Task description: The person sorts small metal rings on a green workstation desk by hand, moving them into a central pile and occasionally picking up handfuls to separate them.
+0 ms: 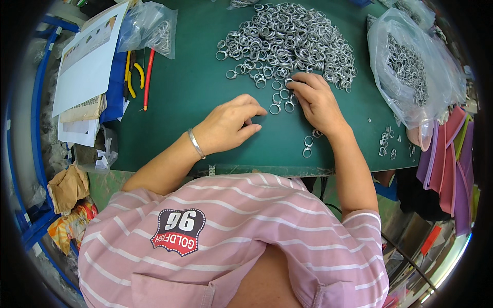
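Observation:
A large heap of silver metal rings (298, 36) lies on the green table, with several loose rings (275, 109) strung out from its near edge. My right hand (321, 105) reaches over these loose rings from the right. Its bent fingertips close on a metal ring (288, 80) at the heap's edge; the palm side is hidden. To the left of the loose rings, my left hand (226, 123) hovers low over the table, thumb and forefinger apart, holding nothing. A silver bangle circles the left wrist. Two rings (307, 147) lie nearer me, below my right hand.
Clear plastic bags of rings stand at the right (405, 66) and far left (154, 31). Yellow-handled pliers (137, 79) and a red pen-like tool (149, 79) lie beside papers (90, 61). A few small metal pieces (385, 141) are scattered near the right edge.

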Tool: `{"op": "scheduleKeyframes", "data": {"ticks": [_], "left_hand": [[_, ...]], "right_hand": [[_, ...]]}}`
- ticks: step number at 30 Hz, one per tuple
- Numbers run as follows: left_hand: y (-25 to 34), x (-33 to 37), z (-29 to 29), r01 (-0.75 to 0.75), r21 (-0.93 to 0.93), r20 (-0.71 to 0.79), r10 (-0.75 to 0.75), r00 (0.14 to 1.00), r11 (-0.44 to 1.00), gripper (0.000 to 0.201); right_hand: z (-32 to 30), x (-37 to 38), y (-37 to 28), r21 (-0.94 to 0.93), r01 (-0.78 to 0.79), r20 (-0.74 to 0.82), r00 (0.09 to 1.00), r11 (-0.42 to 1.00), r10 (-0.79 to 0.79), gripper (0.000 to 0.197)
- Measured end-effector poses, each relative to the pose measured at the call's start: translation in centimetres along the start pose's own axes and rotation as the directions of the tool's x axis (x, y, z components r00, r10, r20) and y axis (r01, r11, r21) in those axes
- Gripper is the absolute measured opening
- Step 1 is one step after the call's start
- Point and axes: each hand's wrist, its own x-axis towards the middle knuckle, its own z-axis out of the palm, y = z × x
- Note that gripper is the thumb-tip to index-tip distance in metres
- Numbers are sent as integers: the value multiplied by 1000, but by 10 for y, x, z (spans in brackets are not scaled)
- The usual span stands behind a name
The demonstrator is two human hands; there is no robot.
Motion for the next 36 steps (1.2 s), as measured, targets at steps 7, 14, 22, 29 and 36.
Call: {"op": "scheduleKeyframes", "data": {"ticks": [7,14,22,29,36], "left_hand": [[-3,-2,3,-11,23,-16,11,1000,1000,31],[3,-1,5,-4,69,-28,6,1000,998,31],[2,-1,7,-20,83,-57,25,998,996,29],[2,-2,6,13,54,-46,-10,999,998,30],[0,-3,6,-21,70,-55,25,998,997,28]], "right_hand": [[-20,-39,5,192,-179,55,984,965,171,19],[8,-22,-13,63,-125,-74,989,990,129,19],[15,-10,-27,129,-199,-84,974,972,210,18],[18,-15,-33,53,-233,-84,968,971,237,24],[21,-21,-24,68,-231,-63,970,971,235,25]]}}
